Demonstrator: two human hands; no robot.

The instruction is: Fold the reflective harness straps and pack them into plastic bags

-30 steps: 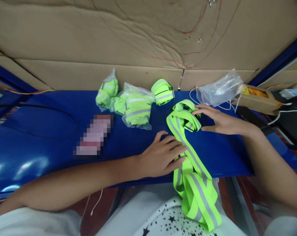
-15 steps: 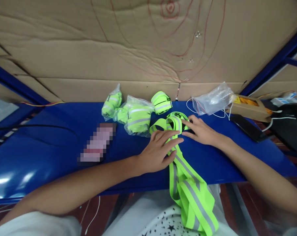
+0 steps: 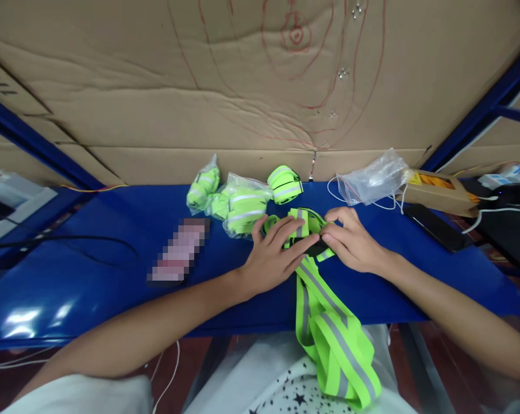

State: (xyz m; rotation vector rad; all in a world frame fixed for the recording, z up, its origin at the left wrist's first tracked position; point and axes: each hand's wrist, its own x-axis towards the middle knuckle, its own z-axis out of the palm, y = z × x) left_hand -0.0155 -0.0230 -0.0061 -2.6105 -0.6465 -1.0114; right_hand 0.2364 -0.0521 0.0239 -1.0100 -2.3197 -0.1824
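A neon-yellow reflective strap [image 3: 343, 339] with a grey stripe hangs over the table's front edge onto the lap; its upper end lies in loops on the table. My left hand [image 3: 277, 253] rests over those loops with its fingers spread. On the right side of the loops, my right hand [image 3: 354, 240] pinches the strap's edge between thumb and fingers, beside a black part. Behind them sits a rolled yellow strap [image 3: 284, 185]. Further left are yellow straps in clear bags [image 3: 245, 207] and a smaller bagged roll [image 3: 203, 187].
A phone with a blurred screen [image 3: 180, 252] lies left on the blue table [image 3: 91, 276]. At the right are empty clear bags [image 3: 372, 178], a cardboard box [image 3: 440, 190], a black phone [image 3: 436, 227] and white cables. A cardboard panel [image 3: 134, 115] stands behind.
My right hand has closed from spread fingers into a pinch on the strap. My left hand's fingers have spread over the loops, which have shifted. The view has tilted slightly.
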